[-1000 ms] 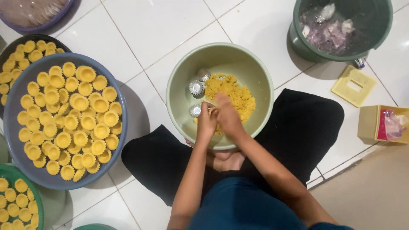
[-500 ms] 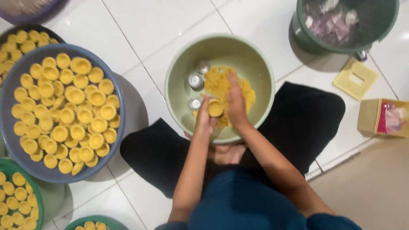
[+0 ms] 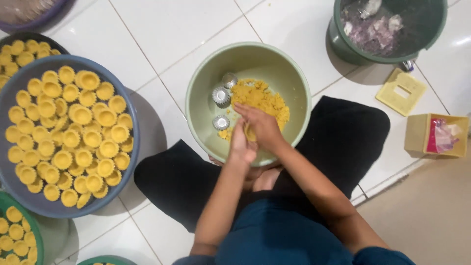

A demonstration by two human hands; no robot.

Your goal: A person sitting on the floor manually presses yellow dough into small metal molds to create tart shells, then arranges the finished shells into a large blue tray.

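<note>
Blue basin full, dough running low

My blue basin [image 3: 128,162] brims with shaped yellow shells [image 3: 73,142]; in the green bowl [image 3: 294,83] a small dough heap [image 3: 260,98] and three empty tin moulds [image 3: 221,95] remain. My left hand [image 3: 241,145] and right hand [image 3: 262,126] close together, pressing dough between them.

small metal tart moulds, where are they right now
In the head view, three metal tart moulds lie inside the pale green bowl, left of the yellow dough.
</note>
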